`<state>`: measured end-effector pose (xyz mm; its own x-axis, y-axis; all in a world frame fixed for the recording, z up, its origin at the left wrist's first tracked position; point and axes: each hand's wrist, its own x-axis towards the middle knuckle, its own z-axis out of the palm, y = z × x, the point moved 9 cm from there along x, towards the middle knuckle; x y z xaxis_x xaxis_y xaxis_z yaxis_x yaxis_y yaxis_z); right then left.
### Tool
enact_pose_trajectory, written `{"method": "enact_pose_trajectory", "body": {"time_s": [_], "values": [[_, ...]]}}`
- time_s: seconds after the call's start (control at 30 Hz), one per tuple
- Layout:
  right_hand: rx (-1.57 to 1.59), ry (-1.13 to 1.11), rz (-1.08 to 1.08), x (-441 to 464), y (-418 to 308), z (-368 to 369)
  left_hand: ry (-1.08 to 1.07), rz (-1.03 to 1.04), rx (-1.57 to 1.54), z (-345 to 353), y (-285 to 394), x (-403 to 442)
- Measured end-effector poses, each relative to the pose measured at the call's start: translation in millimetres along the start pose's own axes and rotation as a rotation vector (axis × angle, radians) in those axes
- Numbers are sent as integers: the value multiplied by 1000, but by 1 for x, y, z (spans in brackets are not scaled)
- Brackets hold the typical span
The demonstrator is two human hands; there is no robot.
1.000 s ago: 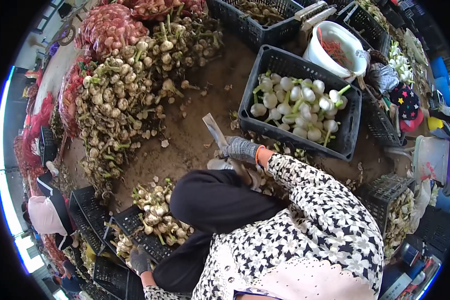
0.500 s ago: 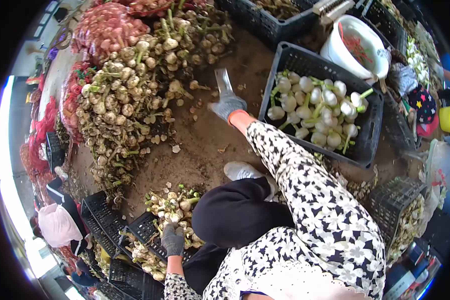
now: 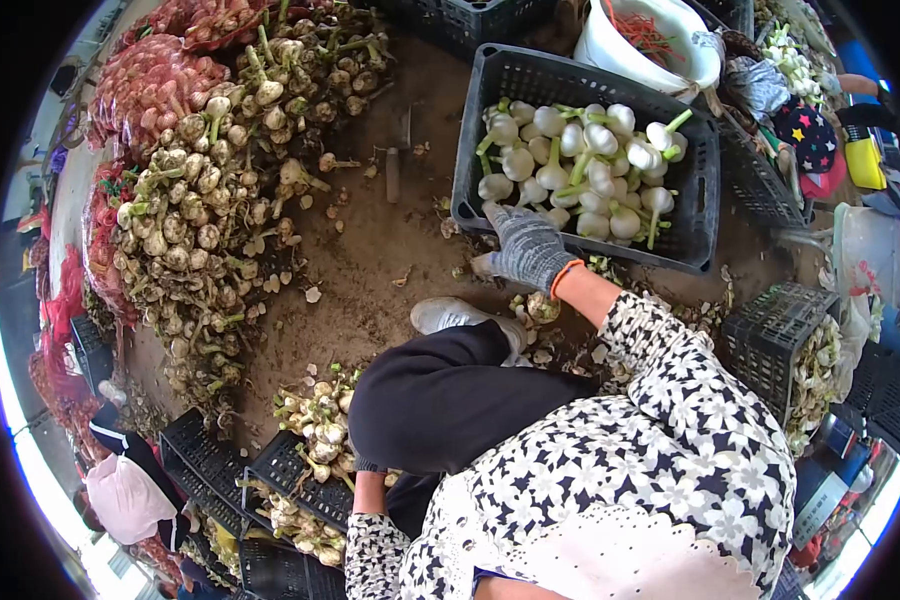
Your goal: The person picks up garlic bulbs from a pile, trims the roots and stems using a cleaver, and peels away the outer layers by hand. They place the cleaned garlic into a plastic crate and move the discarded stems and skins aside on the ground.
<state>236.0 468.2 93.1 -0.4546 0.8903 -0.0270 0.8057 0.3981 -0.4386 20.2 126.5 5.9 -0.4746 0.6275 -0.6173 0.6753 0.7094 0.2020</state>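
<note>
My right hand point(image 3: 532, 250), in a grey knit glove with an orange cuff, is at the near left corner of a black plastic crate point(image 3: 595, 245). Its thumb and fingers are apart, the fingertips over the crate's rim; I cannot tell whether they touch it. Cleaned white garlic bulbs point(image 3: 598, 165) with green stems lie in the crate. A flat-bladed knife point(image 3: 392, 175) rests on the dirt floor, away from both hands. Of my left hand point(image 3: 368, 464) only the glove's cuff shows; my knee hides the fingers, beside a pile of garlic point(image 3: 320, 425).
Uncleaned garlic point(image 3: 195, 225) is heaped at the left, by red mesh sacks point(image 3: 145, 90). A white bucket point(image 3: 650, 45) with red strings stands behind the crate. Another crate point(image 3: 780, 325) is at right. My shoe point(image 3: 455, 315) is on the floor. Other people are at both sides.
My right hand has let go of the knife, which now lies on the floor, and has moved right to the crate. My left hand has slipped behind my knee. The view has shifted.
</note>
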Motion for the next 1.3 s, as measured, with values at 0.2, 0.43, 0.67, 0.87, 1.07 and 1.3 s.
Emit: {"method": "enact_pose_trajectory", "body": {"time_s": [0.2, 0.43, 0.67, 0.87, 1.07, 1.3], "values": [[-136, -246, -134, 13, 5, 34, -62, 37, -7, 25, 11, -23], [-112, -73, -146, 22, -1, 44, -104, 60, -20, 42, 23, -37], [43, 40, -282, 51, -38, 59, -52, -19, -55, 37, 15, -76], [183, 226, -539, -24, -62, -11, 40, -94, -136, 33, 14, -83], [-105, -310, -212, -135, 40, 66, 83, -69, -233, 49, 35, -63], [-308, -748, 4, -121, 94, 145, 213, -49, -565, 24, 12, -67]]}}
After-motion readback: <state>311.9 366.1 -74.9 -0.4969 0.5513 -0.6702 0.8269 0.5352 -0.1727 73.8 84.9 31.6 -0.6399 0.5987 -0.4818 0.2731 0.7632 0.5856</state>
